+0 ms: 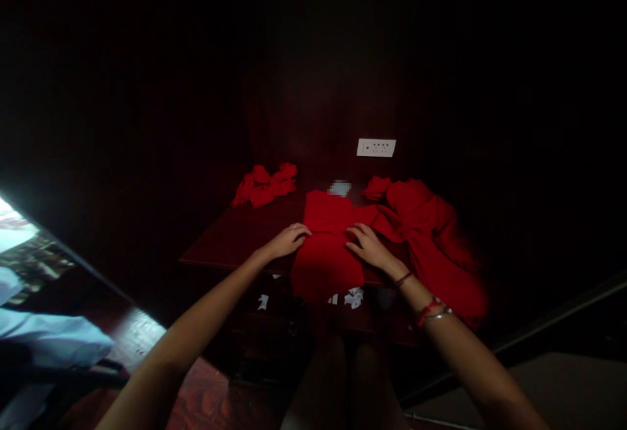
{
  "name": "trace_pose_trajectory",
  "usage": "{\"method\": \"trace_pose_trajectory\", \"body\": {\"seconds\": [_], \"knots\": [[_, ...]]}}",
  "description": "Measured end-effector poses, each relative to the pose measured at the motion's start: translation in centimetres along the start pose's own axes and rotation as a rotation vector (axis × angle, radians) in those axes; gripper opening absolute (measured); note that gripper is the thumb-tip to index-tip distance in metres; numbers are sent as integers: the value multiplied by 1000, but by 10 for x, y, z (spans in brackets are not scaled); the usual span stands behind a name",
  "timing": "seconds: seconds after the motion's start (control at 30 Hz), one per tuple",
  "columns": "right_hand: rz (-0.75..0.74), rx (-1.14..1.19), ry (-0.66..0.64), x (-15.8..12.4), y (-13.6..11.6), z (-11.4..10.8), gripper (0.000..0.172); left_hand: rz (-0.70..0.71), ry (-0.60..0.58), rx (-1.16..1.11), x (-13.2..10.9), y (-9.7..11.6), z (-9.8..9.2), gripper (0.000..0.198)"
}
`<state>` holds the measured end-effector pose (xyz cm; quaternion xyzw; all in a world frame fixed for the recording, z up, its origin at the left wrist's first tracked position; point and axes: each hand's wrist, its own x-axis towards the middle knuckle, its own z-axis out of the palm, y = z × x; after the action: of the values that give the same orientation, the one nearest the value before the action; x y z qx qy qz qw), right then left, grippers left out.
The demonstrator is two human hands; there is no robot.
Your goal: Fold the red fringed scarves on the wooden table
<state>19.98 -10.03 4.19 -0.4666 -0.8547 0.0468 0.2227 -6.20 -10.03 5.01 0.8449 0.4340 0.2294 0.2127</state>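
Observation:
A piece of red cloth [328, 263] lies across the front of a dark wooden desk, and its rounded lower end hangs over the edge. A crease or seam runs across it between my two hands. At its left edge rests my left hand [288, 242], fingers stretched onto the fabric. My right hand [371, 247] touches the right edge from the other side, with thumb and fingers apart. From the upper right of the piece, the red fabric leads into a larger heap of red cloth [421, 211], which spills off the desk beside my right forearm.
Crumpled red cloth [264, 185] lies at the desk's back left. A white socket plate [376, 148] is on the dark wall. White scraps [353, 297] sit below the desk's edge. Pale blue fabric [53, 338] shows at far left. The surroundings are very dark.

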Motion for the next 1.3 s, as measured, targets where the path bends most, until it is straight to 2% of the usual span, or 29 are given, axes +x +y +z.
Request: {"method": "trace_pose_trajectory", "body": {"seconds": [0.07, 0.13, 0.2, 0.3, 0.47, 0.6, 0.8, 0.9, 0.97, 1.03, 1.1, 1.2, 1.3], "knots": [[56, -154, -59, 13, 3, 12, 54, -117, 110, 199, 10, -19, 15, 45], [129, -224, -178, 21, 9, 23, 57, -208, 119, 285, 17, -35, 26, 57], [190, -239, -277, 27, 18, 30, 56, -260, 115, 331, 23, -44, 30, 55], [227, -240, -321, 36, 32, 35, 56, -297, 173, 424, 34, -43, 30, 49], [262, -233, -319, 52, 40, 38, 57, -317, 212, 582, 54, -29, 31, 56], [230, -260, -203, 51, 37, 42, 52, -324, 192, 580, 59, -32, 34, 45], [45, -337, 29, 36, 32, 30, 38, -150, 81, 453, 43, -46, 33, 46], [61, -334, 146, 43, 29, 22, 38, -86, 29, 352, 43, -50, 28, 41], [83, -292, 173, 54, 26, 21, 41, -65, 72, 312, 53, -52, 24, 36], [82, -243, 112, 67, 23, 25, 46, -54, 136, 315, 67, -54, 23, 39], [78, -208, -28, 77, 22, 32, 52, -71, 131, 345, 82, -56, 23, 41], [143, -182, -244, 81, 29, 44, 59, -181, -27, 390, 96, -61, 25, 50], [244, -162, -342, 75, 46, 47, 67, -244, -156, 398, 99, -67, 26, 64]]}}
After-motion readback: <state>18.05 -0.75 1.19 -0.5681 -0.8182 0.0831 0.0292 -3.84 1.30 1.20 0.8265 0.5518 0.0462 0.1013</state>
